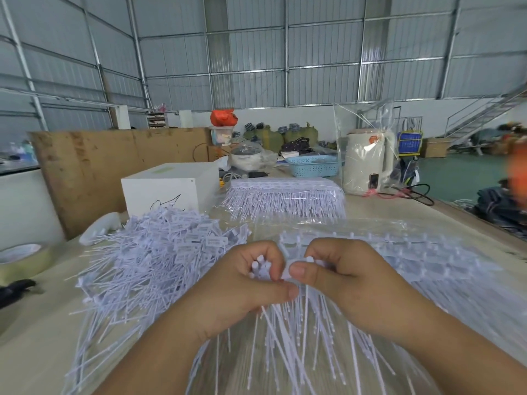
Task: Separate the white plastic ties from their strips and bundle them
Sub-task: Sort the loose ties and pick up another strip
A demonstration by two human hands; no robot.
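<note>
My left hand (242, 286) is closed around a small bunch of white plastic ties (261, 267), heads up, with their tails fanning down toward me. My right hand (342, 277) pinches the head of one tie (293, 266) at the end of a strip of joined ties (413, 258) that runs off to the right. The two hands touch at the thumbs. A large loose pile of separated ties (159, 252) lies on the table to the left. A wrapped stack of strips (285, 198) rests further back.
A white box (171, 186) stands at the back left beside a cardboard sheet (99, 166). A tape roll (22, 260) sits at the left edge. A blue basket (313, 165) and a cream kettle (368, 163) are at the far end. The table's edge runs along the right.
</note>
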